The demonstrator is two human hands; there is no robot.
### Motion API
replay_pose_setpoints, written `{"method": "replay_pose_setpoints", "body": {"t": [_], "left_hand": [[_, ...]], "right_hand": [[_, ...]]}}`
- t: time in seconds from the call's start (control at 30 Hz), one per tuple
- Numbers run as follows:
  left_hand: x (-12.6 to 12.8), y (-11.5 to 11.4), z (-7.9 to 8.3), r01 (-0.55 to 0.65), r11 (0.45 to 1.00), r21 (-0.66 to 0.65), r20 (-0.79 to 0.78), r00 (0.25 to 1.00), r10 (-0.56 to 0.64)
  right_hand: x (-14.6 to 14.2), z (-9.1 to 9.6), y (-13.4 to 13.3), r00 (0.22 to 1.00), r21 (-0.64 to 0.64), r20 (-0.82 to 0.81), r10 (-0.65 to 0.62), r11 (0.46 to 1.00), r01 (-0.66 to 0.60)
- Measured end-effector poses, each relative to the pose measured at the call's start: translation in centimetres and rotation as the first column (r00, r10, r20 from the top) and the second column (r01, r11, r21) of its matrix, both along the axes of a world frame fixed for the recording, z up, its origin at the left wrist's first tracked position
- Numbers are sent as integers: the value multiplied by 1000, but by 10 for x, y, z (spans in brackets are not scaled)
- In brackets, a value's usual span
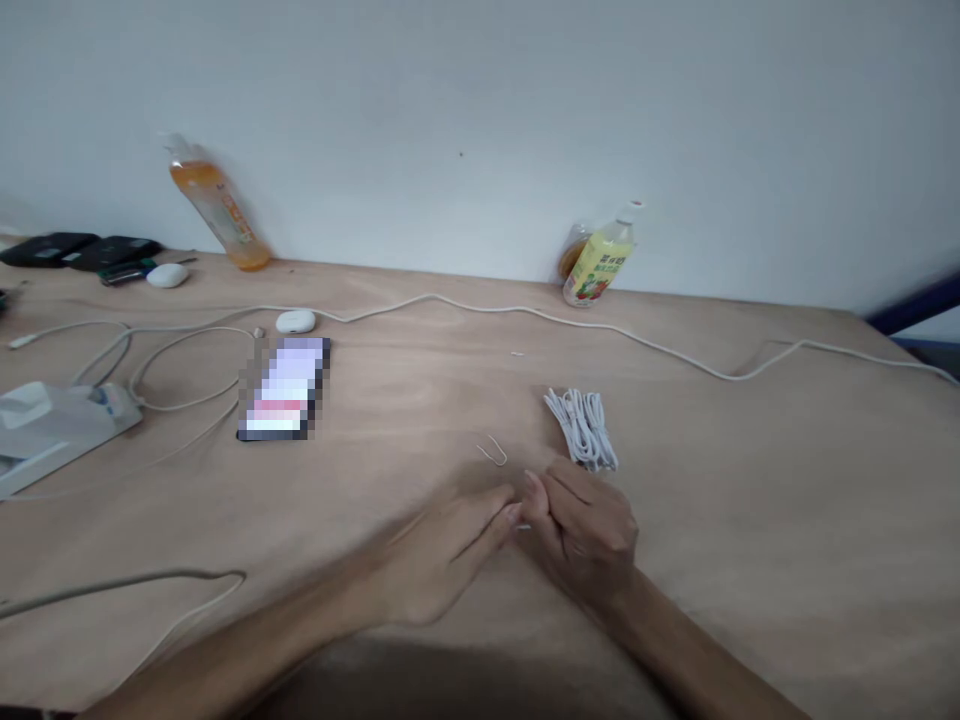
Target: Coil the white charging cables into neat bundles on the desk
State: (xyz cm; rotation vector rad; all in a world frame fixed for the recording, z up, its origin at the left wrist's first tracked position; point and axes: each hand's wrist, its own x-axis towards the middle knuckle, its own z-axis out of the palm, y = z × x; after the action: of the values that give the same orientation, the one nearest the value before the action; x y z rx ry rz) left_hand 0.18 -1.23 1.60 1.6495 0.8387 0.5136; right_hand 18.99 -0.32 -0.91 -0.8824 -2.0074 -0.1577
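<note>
Forearms [292, 635] entered my head view from the near edge, with a grey cable [172, 573] curving over the tabletop [750, 530] to their left. I logged the left hand [450, 545] and right hand [589, 520] side by side over the wood, the fingers of each drawn into a pinch, their fingertips meeting or nearly so. A pale sliver [523, 527] showed just under the fingertips; I could not tell what it was, nor whether either hand gripped it. Just beyond, a bent white wire [495, 456] lay loose on the tabletop, and a white cable bundle [585, 430] lay folded near the right hand's knuckles. Off left I recorded a pixelated phone [286, 388], a pale plastic block [82, 450] and looped cords [180, 408] between them. Farther back, a small white case [295, 321] sat beyond the phone, and a long white cable [540, 313] ran across. Near the wall [420, 120] I noted a yellow-labelled bottle [601, 260] on the right, an orange drink bottle [225, 215] and black boxes [112, 251] on the left.
</note>
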Motion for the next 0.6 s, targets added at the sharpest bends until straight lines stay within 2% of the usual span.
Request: {"method": "replay_pose_setpoints", "body": {"t": [0.1, 0.2, 0.27, 0.33, 0.37, 0.43, 0.47, 0.53, 0.6], "left_hand": [[1, -4, 3, -45, 999, 7, 12, 999, 45], [0, -6, 2, -107, 990, -94, -20, 994, 105], [-1, -4, 0, -76, 974, -212, -8, 997, 76], [-1, -2, -2, 19, 944, -331, 63, 998, 1], [-2, -1, -3, 40, 941, -335, 79, 997, -15], [-2, -1, -5, 11, 981, -196, 30, 1000, -5], [-2, -1, -7, -22, 998, -53, -24, 999, 21], [-2, -2, -12, -25, 975, 219, -103, 994, 49], [-1, -3, -18, -8, 922, 386, -160, 984, 76]], "right_hand": [[0, 1, -2, 999, 33, 25, 21, 999, -22], [1, 2, -2, 998, 61, 52, 32, 997, -35], [2, 3, -1, 997, 105, 61, 36, 994, -42], [3, 4, 0, 996, 124, 77, 47, 991, -56], [2, 5, 1, 996, 120, 76, 50, 991, -59], [0, 6, 1, 998, 78, 42, 38, 996, -42], [-1, 6, 2, 1000, 42, 9, 23, 999, -24], [-4, 5, 1, 998, -54, -66, -16, 998, 12], [-6, 5, 0, 990, -186, -128, -52, 982, 28]]}}
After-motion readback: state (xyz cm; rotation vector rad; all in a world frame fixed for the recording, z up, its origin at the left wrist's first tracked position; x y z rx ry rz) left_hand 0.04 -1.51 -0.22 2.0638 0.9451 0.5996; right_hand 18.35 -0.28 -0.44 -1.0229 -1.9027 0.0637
